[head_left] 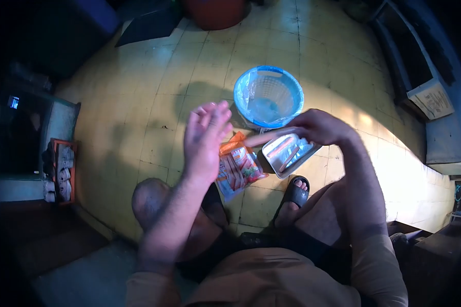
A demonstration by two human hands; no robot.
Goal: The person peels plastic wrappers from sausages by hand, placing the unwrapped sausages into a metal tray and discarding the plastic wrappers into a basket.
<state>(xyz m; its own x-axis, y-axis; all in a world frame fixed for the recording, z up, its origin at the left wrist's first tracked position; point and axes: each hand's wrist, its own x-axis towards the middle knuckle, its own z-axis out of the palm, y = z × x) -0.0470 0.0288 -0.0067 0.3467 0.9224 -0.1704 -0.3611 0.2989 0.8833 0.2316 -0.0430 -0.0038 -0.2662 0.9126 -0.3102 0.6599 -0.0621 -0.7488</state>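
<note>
My right hand [317,126] is closed on one end of a long pinkish sausage [264,138], which points left above the floor. Just below that hand is a shallow metal tray [280,172] with a few sausages [282,147] lying in it. My left hand [206,130] is raised, its fingers apart and slightly bent, with nothing visible in them. Beneath and between the hands, a printed plastic sausage packet [239,171] with an orange top lies on the floor. The sausage's held end is hidden by my right fingers.
A blue-rimmed basket [241,110] lined with clear plastic stands beyond the tray. My sandalled foot [297,194] is close to the tray's near side. Shoes fill an orange rack [64,171] at the left. A reddish tub [215,13] sits at the far side.
</note>
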